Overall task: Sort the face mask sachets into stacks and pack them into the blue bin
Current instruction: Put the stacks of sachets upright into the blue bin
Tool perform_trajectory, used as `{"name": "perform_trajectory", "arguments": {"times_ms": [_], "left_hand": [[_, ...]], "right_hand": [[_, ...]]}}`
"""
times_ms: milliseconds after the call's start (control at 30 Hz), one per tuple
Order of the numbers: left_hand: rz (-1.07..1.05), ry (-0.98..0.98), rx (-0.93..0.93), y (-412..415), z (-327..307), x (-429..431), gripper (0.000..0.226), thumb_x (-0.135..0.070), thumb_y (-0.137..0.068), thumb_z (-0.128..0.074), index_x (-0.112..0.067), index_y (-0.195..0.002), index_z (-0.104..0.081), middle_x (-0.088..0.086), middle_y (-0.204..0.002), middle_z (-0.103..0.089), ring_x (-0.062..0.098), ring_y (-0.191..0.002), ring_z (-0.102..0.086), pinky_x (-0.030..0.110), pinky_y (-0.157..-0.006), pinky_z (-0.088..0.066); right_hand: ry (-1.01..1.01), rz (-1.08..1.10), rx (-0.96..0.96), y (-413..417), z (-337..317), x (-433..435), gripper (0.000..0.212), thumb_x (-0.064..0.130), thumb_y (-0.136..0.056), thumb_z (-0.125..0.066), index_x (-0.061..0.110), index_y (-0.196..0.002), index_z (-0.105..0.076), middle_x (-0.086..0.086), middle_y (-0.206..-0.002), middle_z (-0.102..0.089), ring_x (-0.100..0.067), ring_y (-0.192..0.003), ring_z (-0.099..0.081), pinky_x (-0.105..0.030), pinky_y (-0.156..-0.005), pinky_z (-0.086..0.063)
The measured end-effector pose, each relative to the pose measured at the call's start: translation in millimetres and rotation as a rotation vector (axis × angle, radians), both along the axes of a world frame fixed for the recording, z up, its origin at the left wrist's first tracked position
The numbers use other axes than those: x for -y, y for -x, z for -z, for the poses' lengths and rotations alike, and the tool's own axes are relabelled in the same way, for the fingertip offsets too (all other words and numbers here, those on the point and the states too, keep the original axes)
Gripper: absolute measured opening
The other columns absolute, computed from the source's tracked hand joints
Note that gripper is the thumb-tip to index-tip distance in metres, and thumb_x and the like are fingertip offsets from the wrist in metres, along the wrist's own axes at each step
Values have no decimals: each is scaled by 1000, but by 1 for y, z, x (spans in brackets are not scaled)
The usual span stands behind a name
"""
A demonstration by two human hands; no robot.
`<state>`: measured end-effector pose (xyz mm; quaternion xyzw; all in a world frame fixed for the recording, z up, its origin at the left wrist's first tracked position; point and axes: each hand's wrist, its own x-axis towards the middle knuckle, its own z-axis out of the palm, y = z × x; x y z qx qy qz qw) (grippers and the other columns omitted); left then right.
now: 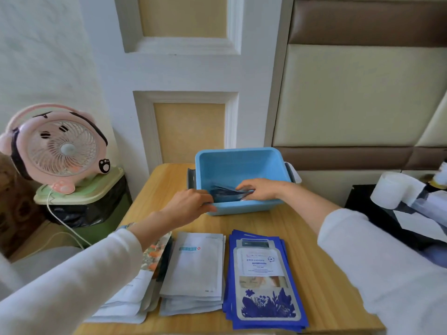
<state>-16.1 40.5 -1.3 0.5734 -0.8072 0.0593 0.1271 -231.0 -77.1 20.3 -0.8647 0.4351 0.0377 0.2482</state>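
The blue bin (242,163) stands at the far side of the wooden table (319,281). Inside it lies a small bundle of dark blue sachets (223,193). My right hand (258,191) reaches into the bin and grips the right end of that bundle. My left hand (191,205) is at the bin's near-left rim, its fingers closed on the bundle's left end. Three stacks lie on the near part of the table: floral-printed sachets (135,286) partly under my left sleeve, plain white sachets (196,269) in the middle, and blue sachets with a flower print (262,281) on the right.
A pink animal-shaped fan (58,148) stands on a green lidded waste bin (89,209) left of the table, its white cord hanging down. A white paper roll (391,189) and dark items lie at the right. A panelled wall is right behind the blue bin.
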Motion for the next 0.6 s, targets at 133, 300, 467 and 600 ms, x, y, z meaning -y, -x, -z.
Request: {"name": "perform_trajectory", "arguments": {"times_ms": [133, 300, 467, 600], "left_hand": [[25, -56, -11, -2, 4, -6, 37, -43, -93, -47, -14, -112, -63, 1, -108, -63, 19, -96, -60, 35, -79, -50], [44, -61, -71, -6, 6, -8, 35, -39, -92, -50, -12, -111, -63, 2, -106, -62, 20, -94, -60, 32, -79, -49], [21, -11, -84, -4, 6, -5, 37, -41, -91, -50, -14, -114, -64, 1, -108, -63, 18, -96, -60, 27, -77, -47], [17, 1, -49, -5, 6, -5, 40, -44, -90, -50, -14, -112, -65, 0, -108, -64, 18, -94, -60, 28, -75, -47]], "right_hand": [[27, -7, -92, -10, 4, 0, 70, 12, -84, -53, 35, -144, -26, -4, -143, -39, -23, -123, -44, -33, -99, -39], [-119, -22, -65, -39, 2, 3, 89, 5, -75, -59, 29, -149, -16, -2, -149, -25, -25, -133, -29, -35, -105, -32], [-226, -99, -164, -45, -7, 9, 78, 19, -60, -56, 27, -136, -38, -2, -134, -44, -22, -121, -40, -37, -102, -34], [-283, -150, -209, -44, -13, 6, 51, 23, -73, -61, 21, -123, -49, -4, -119, -54, -23, -107, -50, -34, -89, -41]]}}
